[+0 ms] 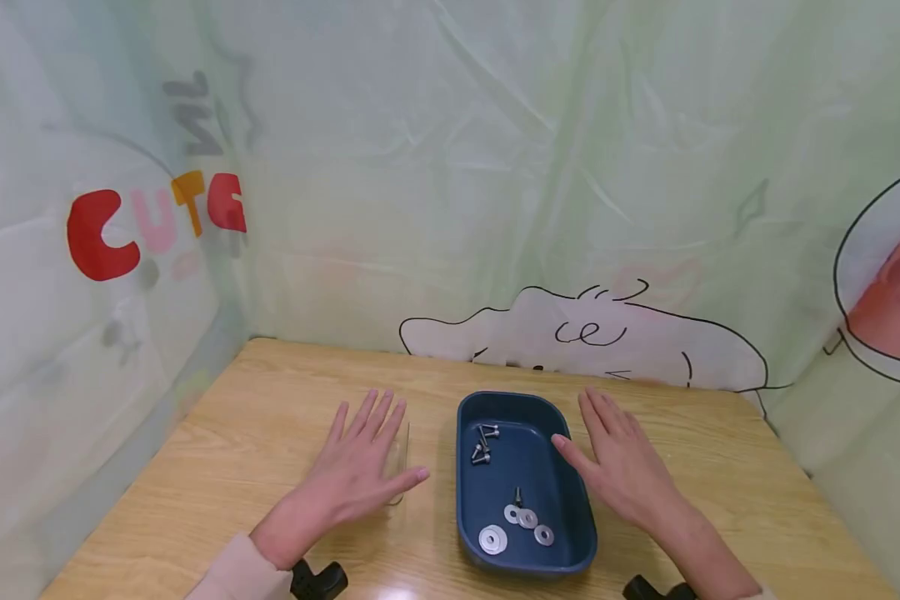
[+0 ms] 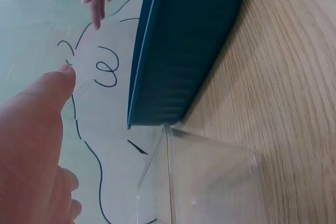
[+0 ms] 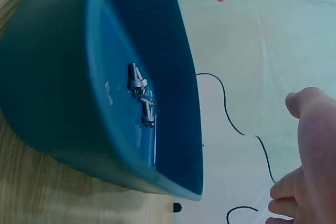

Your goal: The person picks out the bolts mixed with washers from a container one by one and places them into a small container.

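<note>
My left hand is spread, its fingers straight and thumb pointing toward the blue plastic bin. Beneath that hand and mostly covered by it in the head view stands a clear plastic box, close to the bin's left side. At the bin's right rim is my right hand, fingers straight and together, thumb tip overlapping the rim in the head view. Several small metal screws lie toward the far left of the bin floor. Nearer to me are several flat washers and a single screw. Neither hand holds anything.
The wooden table bears the bin and the box. Behind it hangs a pale printed curtain, with more of it along both sides. A black wrist camera sits at the left wrist, another at the right.
</note>
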Available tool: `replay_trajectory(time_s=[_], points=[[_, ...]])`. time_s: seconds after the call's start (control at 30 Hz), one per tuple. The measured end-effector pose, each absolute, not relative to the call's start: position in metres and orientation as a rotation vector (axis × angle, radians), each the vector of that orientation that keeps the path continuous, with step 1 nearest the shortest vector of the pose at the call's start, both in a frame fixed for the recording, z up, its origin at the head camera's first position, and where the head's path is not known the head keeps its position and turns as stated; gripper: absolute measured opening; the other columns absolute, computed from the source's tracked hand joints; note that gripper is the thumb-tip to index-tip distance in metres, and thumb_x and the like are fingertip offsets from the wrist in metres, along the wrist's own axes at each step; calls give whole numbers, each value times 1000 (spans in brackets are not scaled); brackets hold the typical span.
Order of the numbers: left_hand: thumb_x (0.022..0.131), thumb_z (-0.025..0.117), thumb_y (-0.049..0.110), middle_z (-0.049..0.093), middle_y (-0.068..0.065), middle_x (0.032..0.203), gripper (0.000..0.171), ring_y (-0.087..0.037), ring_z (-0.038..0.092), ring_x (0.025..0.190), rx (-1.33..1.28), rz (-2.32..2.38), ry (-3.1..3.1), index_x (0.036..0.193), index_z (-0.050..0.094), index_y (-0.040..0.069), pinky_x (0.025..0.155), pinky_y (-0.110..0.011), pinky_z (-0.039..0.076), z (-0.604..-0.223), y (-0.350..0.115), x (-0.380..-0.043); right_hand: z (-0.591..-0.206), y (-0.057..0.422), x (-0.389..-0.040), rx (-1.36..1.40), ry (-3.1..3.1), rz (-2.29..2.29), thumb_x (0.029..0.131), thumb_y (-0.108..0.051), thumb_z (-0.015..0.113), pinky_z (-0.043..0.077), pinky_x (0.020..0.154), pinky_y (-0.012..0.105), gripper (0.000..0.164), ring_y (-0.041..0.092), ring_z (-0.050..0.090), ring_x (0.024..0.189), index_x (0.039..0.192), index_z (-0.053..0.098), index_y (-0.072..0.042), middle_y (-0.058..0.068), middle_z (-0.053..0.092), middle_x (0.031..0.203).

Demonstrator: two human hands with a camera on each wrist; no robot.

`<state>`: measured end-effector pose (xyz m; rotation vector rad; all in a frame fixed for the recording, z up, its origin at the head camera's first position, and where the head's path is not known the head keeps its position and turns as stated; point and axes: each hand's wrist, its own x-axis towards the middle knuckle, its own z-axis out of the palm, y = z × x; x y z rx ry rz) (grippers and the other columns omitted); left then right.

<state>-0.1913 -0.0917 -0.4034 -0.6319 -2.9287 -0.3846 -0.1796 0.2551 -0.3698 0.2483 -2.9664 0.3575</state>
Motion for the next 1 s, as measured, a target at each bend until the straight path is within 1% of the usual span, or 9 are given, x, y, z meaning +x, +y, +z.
replay_trajectory(time_s=[0.13, 0.3, 0.4, 0.47, 0.57, 0.67, 0.77, 0.87, 1.0], points=[[90, 39, 78, 12, -6, 168, 96, -27, 5, 156, -663, -400, -2938, 159, 21, 14, 125, -57, 2, -401, -85, -192, -366, 252, -182, 255, -2956, 436, 100, -63, 37, 23, 116, 68, 86, 49, 23, 146, 156, 21, 0, 26, 20, 162], [89, 40, 78, 13, -7, 167, 98, -26, 7, 156, -713, -413, -2936, 159, 20, 12, 125, -55, 1, -399, -76, -191, -363, 245, -184, 259, -2949, 603, 103, -59, 34, 24, 114, 68, 79, 50, 24, 146, 156, 25, 0, 26, 23, 161], [89, 40, 78, 12, -6, 167, 100, -24, 7, 156, -745, -425, -2934, 159, 19, 10, 125, -55, 2, -399, -71, -190, -363, 241, -185, 259, -2939, 699, 104, -55, 33, 26, 113, 69, 75, 51, 28, 144, 152, 33, 2, 28, 30, 158], [88, 37, 81, 12, -5, 167, 103, -22, 6, 156, -764, -415, -2939, 159, 18, 9, 126, -54, 3, -399, -69, -189, -364, 238, -186, 269, -2935, 768, 105, -53, 33, 29, 112, 68, 72, 51, 32, 142, 150, 37, 3, 29, 35, 155], [87, 35, 84, 12, -6, 167, 106, -22, 7, 156, -798, -406, -2944, 158, 18, 7, 126, -53, 5, -400, -64, -187, -365, 233, -190, 280, -2935, 865, 106, -48, 35, 36, 111, 64, 67, 48, 41, 138, 147, 41, 5, 29, 43, 150], [85, 33, 86, 13, -7, 167, 108, -22, 8, 156, -830, -414, -2951, 158, 20, 7, 126, -51, 6, -402, -58, -186, -367, 230, -193, 272, -2949, 914, 106, -40, 42, 48, 104, 56, 59, 42, 54, 127, 143, 46, 6, 26, 53, 141], [83, 33, 88, 14, -5, 167, 110, -21, 8, 156, -846, -434, -2976, 159, 19, 9, 127, -50, 6, -403, -53, -184, -370, 226, -195, 265, -2965, 955, 104, -28, 50, 58, 92, 46, 45, 29, 65, 110, 135, 55, 4, 20, 64, 128], [81, 33, 90, 13, -4, 168, 113, -21, 7, 156, -859, -421, -3002, 159, 18, 10, 127, -50, 7, -404, -48, -183, -372, 223, -197, 261, -2978, 1014, 102, -18, 54, 61, 81, 35, 34, 19, 67, 92, 127, 62, 4, 15, 71, 112], [79, 38, 89, 15, -5, 167, 114, -22, 10, 156, -900, -404, -2999, 159, 21, 9, 126, -52, 9, -407, -42, -181, -376, 220, -201, 248, -2991, 1087, 99, -9, 56, 60, 71, 30, 27, 16, 65, 77, 120, 66, 6, 12, 72, 96]])
